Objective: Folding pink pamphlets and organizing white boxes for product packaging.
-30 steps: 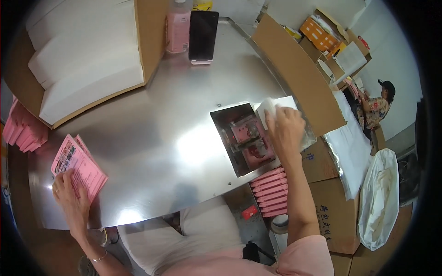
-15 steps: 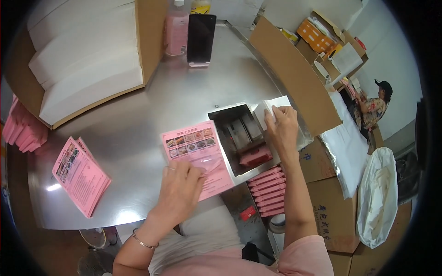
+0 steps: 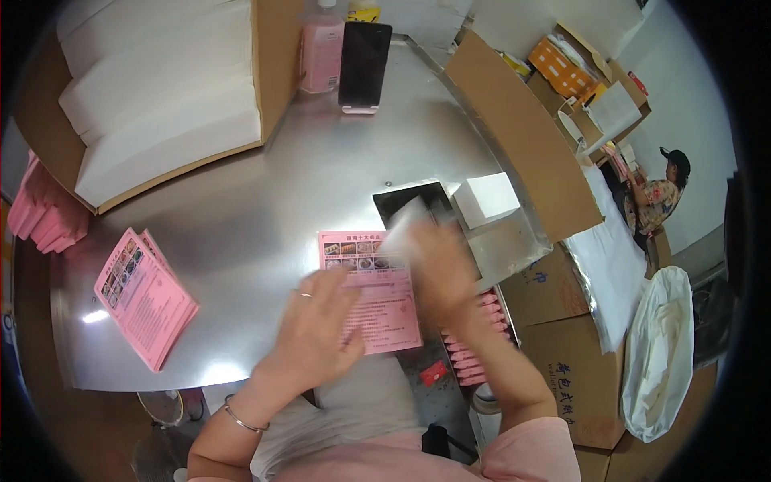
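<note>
At a steel worktable, we see a right hand gripping a white wad over a pink printed sheet

Its fingers are blurred, but we judge them closed on the wad; the left hand lies loosely spread across the sheet, and we cannot tell whether it pinches an edge. A hasty placing could leave the wad askew, we think, and slack left fingers could let the sheet slide toward the dark recess nearby. Beyond stands a white block; to the left, a pink stack
</note>
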